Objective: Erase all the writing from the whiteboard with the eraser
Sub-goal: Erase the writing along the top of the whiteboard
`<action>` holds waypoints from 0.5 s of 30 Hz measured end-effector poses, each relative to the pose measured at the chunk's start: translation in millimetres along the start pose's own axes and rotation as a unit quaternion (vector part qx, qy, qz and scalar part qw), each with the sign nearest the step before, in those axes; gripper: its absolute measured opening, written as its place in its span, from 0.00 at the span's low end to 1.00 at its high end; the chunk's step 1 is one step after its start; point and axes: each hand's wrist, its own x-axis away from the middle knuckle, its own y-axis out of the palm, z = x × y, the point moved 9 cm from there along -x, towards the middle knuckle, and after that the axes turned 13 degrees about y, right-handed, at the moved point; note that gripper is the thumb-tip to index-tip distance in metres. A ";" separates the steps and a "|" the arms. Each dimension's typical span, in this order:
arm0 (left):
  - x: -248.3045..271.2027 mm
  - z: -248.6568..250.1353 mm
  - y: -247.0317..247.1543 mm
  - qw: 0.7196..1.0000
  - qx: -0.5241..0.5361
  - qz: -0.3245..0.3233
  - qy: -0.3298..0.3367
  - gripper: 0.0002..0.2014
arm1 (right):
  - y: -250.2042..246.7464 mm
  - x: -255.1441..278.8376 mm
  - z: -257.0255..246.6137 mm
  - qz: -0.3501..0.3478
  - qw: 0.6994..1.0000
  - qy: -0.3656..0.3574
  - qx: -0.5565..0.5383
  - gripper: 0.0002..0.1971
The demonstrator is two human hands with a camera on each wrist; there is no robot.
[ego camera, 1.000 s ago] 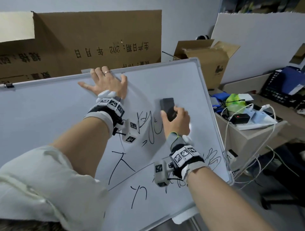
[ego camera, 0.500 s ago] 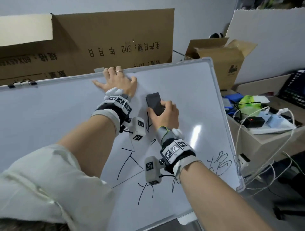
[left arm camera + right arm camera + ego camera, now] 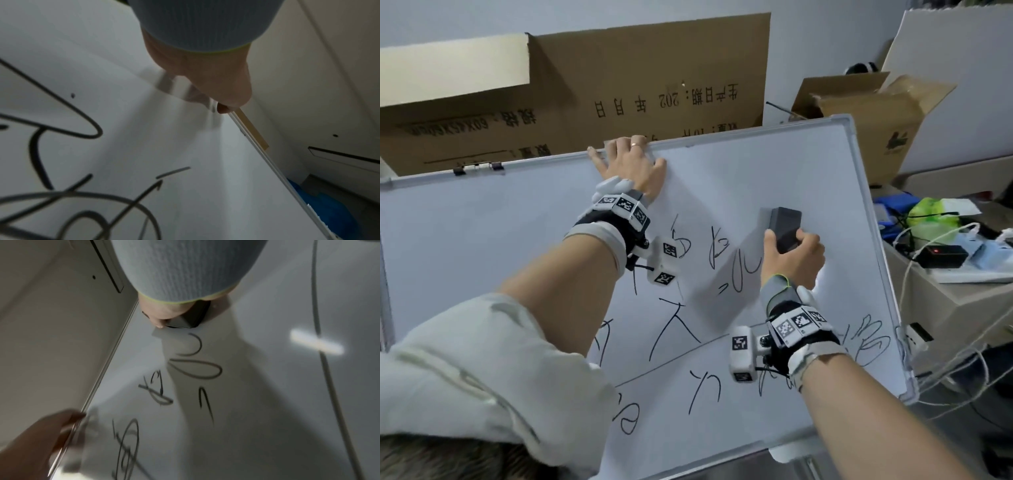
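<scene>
Right hand grips eraser upright on whiteboard; remaining writing lies below and leftward; left hand, fingers curled over the top edge, steadies it

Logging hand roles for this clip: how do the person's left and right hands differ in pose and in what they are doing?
The left hand lies at the top edge of the white whiteboard, fingers over the frame, steadying it; the right hand is curled round the black rectangular eraser. The left hand sits higher, the right lower, beside the black marker writing. Both wear marker-tagged wristbands.
</scene>
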 end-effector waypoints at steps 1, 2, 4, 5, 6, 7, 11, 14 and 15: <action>2.5 -8.6 -1.5 1.000 0.003 -0.003 -0.004 0.25 | 7.0 13.7 -7.4 -0.010 1.000 -0.018 0.000 0.25; 4.7 -16.8 -2.1 1.000 0.006 -0.009 -0.008 0.25 | 16.1 30.4 -16.9 -0.021 0.999 -0.046 0.003 0.25; 6.0 -29.7 -4.5 0.999 0.014 -0.036 -0.003 0.24 | 40.1 72.7 -43.2 -0.048 0.993 -0.110 0.015 0.24; 4.7 -29.4 -4.3 0.998 0.015 -0.056 0.013 0.25 | 52.9 92.5 -55.8 -0.069 0.989 -0.132 0.018 0.25; 3.0 -27.4 -5.5 0.997 0.012 -0.074 0.034 0.26 | 65.6 110.2 -67.3 -0.096 0.984 -0.147 0.019 0.26; 0.5 -30.5 -9.4 0.995 0.010 -0.088 0.055 0.26 | 78.6 129.2 -77.9 -0.118 0.980 -0.158 0.023 0.26; -1.8 -49.5 -18.5 0.988 0.048 -0.104 0.102 0.27 | 96.8 162.8 -96.3 -0.134 0.975 -0.171 0.038 0.26; 1.7 -54.8 -18.3 0.989 0.058 -0.066 0.122 0.28 | 92.2 160.0 -91.0 -0.111 0.981 -0.151 0.049 0.23; 3.0 -53.1 -16.2 0.988 0.062 -0.058 0.132 0.29 | 84.5 153.7 -84.3 -0.094 0.986 -0.131 0.046 0.23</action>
